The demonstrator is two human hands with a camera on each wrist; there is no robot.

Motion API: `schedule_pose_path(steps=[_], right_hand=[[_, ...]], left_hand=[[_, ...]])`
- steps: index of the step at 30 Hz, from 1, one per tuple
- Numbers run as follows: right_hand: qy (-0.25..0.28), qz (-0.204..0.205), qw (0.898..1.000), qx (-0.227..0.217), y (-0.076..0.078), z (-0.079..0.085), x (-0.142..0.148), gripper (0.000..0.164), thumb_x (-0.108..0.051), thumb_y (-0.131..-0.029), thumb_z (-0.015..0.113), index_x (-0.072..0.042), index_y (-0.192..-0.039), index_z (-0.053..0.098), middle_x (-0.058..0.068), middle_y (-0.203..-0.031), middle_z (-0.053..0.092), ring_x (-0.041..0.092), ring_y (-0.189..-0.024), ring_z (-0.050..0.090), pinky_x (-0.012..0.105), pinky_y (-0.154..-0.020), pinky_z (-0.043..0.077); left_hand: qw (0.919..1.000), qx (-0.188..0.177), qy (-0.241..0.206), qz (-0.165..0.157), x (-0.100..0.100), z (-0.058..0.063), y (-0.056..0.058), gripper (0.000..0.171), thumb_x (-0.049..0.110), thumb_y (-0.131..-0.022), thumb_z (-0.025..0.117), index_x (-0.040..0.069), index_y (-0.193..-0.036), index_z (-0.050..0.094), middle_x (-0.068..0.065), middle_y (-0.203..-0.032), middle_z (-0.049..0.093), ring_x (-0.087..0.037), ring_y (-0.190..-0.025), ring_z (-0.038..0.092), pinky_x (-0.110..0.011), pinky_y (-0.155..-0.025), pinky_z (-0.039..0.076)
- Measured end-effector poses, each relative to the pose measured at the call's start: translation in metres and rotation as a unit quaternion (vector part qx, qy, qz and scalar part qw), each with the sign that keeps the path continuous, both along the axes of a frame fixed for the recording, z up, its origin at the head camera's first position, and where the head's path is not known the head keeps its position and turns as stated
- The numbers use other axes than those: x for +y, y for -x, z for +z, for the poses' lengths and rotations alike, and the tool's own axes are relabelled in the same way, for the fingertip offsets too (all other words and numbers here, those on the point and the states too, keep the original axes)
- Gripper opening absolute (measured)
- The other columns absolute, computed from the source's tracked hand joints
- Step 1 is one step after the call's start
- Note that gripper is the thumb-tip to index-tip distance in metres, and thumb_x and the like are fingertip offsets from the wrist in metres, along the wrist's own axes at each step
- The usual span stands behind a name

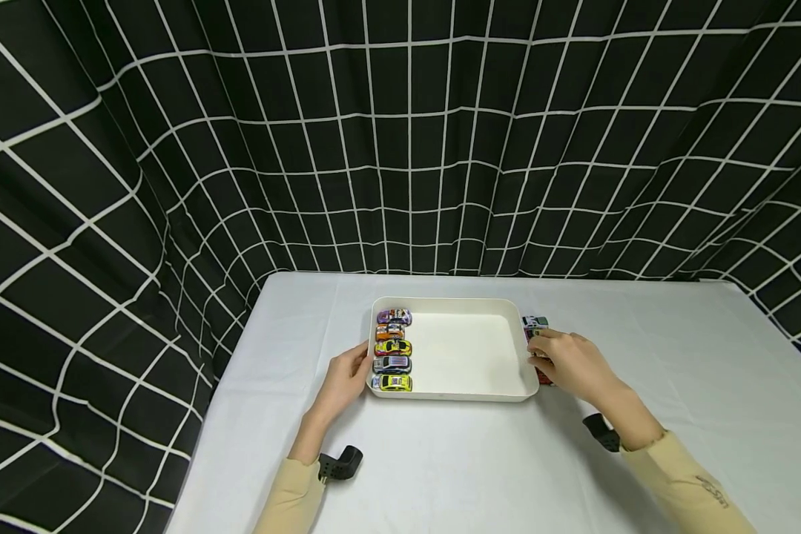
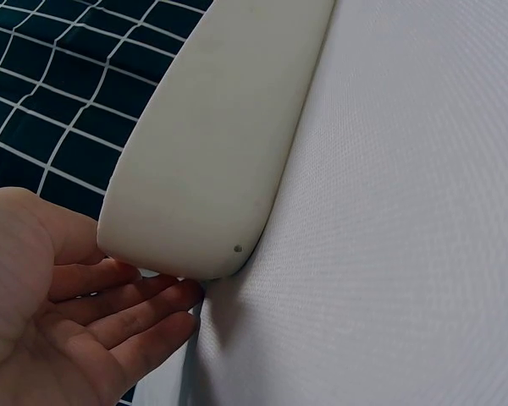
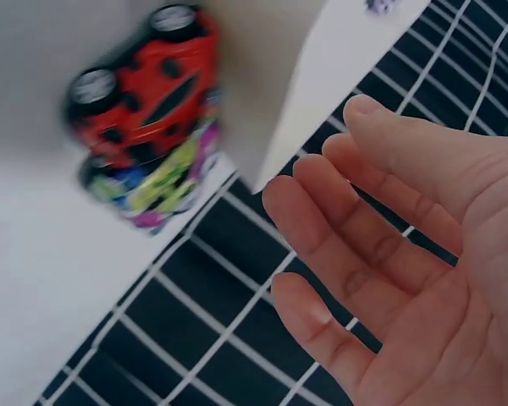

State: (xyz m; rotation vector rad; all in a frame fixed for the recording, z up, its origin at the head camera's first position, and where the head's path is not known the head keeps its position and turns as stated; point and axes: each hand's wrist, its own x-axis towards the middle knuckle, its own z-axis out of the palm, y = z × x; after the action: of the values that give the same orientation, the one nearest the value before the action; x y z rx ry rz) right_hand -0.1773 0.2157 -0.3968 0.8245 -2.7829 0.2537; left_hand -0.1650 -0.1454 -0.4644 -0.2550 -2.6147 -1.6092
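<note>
A white tray [image 1: 467,356] lies on the table, with several small toy cars lined up along its left wall, among them a yellow one [image 1: 395,383] and an orange one [image 1: 390,331]. At the tray's left end, my left hand [image 1: 345,374] holds the edge, thumb at the rim and fingers against the outer wall. My right hand [image 1: 570,360] hovers at the right wall, fingers loosely bent and holding nothing. Beside that wall stand a red toy car with black spots [image 3: 148,93], a multicoloured one [image 3: 165,186] and a white-and-green one [image 1: 535,322], partly hidden by the hand.
A white cloth [image 1: 440,460] covers the table. Black curtains with a white grid [image 1: 434,148] hang behind it and at both sides. A black wrist camera [image 1: 340,463] sits on the left wrist, another [image 1: 602,432] on the right.
</note>
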Motion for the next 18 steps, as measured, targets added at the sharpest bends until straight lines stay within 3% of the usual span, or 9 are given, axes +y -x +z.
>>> schedule_pose_path(steps=[7,18], right_hand=[[0.010,-0.031,0.998,-0.046,-0.005,-0.006,0.018,0.015,-0.006,-0.073,0.077,-0.008,-0.085,0.068,0.002,-0.082,0.061,0.020,-0.066,0.060,0.039,-0.059,0.052],[0.022,-0.018,0.997,-0.069,-0.002,-0.018,0.026,0.019,-0.005,-0.071,0.078,-0.006,-0.087,0.068,0.004,-0.086,0.062,0.025,-0.075,0.062,0.041,-0.062,0.053]], left_hand=[[1.0000,0.000,-0.006,-0.003,-0.001,0.000,0.000,0.039,0.006,-0.096,0.048,-0.012,-0.131,0.043,-0.027,-0.123,0.054,-0.031,-0.109,0.057,-0.029,-0.089,0.050],[0.9999,-0.007,-0.010,-0.004,0.000,0.000,0.000,0.039,0.005,-0.096,0.048,-0.011,-0.132,0.043,-0.026,-0.123,0.054,-0.030,-0.108,0.058,-0.028,-0.089,0.051]])
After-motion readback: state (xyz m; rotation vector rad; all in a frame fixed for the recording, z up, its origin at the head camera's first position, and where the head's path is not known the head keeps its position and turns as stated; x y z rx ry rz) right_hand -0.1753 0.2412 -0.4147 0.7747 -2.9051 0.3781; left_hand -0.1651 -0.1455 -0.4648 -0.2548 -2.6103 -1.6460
